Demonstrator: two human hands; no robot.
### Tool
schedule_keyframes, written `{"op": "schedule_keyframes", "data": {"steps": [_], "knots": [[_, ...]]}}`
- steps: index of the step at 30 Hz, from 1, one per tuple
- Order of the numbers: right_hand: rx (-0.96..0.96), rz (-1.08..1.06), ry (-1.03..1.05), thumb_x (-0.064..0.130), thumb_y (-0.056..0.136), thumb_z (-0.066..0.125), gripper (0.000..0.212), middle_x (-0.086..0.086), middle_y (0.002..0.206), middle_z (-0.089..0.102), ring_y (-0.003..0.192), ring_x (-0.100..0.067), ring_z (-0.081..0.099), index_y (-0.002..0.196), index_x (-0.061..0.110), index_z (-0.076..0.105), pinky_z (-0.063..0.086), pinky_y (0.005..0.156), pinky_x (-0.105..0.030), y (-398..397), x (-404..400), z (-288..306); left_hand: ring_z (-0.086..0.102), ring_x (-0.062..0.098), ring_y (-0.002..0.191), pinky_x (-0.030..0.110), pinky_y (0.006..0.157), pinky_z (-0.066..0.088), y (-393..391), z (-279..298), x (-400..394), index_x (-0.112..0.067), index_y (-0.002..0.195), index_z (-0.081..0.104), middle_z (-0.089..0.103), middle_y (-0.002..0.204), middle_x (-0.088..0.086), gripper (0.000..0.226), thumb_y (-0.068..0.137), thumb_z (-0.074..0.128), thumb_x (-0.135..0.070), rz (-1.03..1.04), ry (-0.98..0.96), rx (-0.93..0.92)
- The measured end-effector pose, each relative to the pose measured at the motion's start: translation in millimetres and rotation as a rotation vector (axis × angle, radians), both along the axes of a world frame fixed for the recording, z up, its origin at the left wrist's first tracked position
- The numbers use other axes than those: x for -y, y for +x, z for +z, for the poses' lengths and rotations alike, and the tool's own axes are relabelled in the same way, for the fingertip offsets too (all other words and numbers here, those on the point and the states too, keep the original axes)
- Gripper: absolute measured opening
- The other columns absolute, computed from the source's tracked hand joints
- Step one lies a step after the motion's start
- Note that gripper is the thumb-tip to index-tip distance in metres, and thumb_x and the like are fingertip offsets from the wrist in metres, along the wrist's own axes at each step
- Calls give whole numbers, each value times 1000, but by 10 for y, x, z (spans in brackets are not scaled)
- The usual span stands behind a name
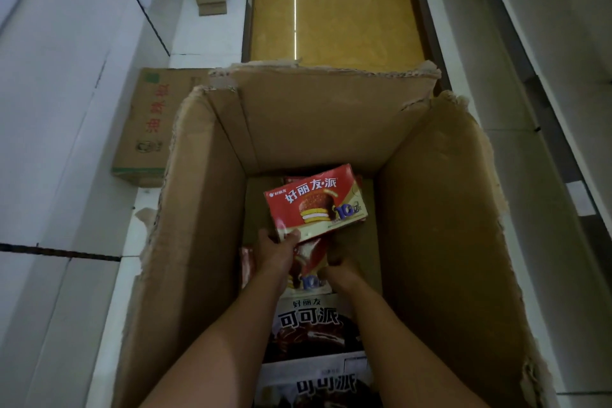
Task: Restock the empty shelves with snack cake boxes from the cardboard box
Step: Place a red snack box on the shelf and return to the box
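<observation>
Red snack cake box, at 12 o'clock from my left hand, is pinched at its near edge by the fingers for lifting from the cardboard box; I cannot tell my right hand's grip.

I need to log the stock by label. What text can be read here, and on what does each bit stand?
"好丽友·派" and "10": red snack cake box, gripped by the left hand.
"好丽友" and "可可派": dark cocoa box lower in the cardboard box.
Red characters on the side carton: too blurred to read.
Right hand: grip unclear.
</observation>
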State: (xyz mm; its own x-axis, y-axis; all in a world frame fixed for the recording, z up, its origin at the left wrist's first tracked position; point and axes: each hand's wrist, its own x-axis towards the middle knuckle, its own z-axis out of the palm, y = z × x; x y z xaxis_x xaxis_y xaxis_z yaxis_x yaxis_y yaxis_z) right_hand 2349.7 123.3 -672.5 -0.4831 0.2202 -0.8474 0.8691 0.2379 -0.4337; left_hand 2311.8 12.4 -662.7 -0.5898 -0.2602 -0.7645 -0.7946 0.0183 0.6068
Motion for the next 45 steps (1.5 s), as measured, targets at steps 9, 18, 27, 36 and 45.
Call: {"op": "schedule_keyframes", "data": {"steps": [9,18,27,36,45], "knots": [[6,-26,36,9,87,62,60,-21,127,51,116,-33,52,136,-5,30,44,90,-35,-10,260,-66,33,31,136,45,110,30,274,-107,246,-11,141,41,37,148,13,68,84,68,-37,-106,-203,-7],[-77,-99,25,34,89,64,61,-18,131,51,118,-33,53,131,-1,38,47,95,-39,97,219,-55,25,32,139,48,109,30,343,6,271,-27,133,51,22,155,3,55,82,70,-38,-143,-139,-25],[-55,-265,-112,4,85,63,37,-16,110,62,93,-27,58,120,1,54,45,72,-29,176,177,306,66,19,90,31,74,49,401,420,253,-17,121,53,67,109,4,37,87,63,-7,155,222,-90],[-283,-284,96,20,84,65,28,-7,102,62,92,-24,61,106,17,47,52,87,-42,492,-209,1285,65,30,96,41,82,53,663,1258,242,-12,118,56,67,107,13,39,83,60,5,125,195,-168],[-502,34,395,34,92,55,35,-1,110,65,100,-23,64,122,24,40,52,84,-37,937,-500,2487,62,34,95,51,90,50,1004,2268,103,-10,112,56,66,102,16,41,74,58,4,145,123,-243]]}}
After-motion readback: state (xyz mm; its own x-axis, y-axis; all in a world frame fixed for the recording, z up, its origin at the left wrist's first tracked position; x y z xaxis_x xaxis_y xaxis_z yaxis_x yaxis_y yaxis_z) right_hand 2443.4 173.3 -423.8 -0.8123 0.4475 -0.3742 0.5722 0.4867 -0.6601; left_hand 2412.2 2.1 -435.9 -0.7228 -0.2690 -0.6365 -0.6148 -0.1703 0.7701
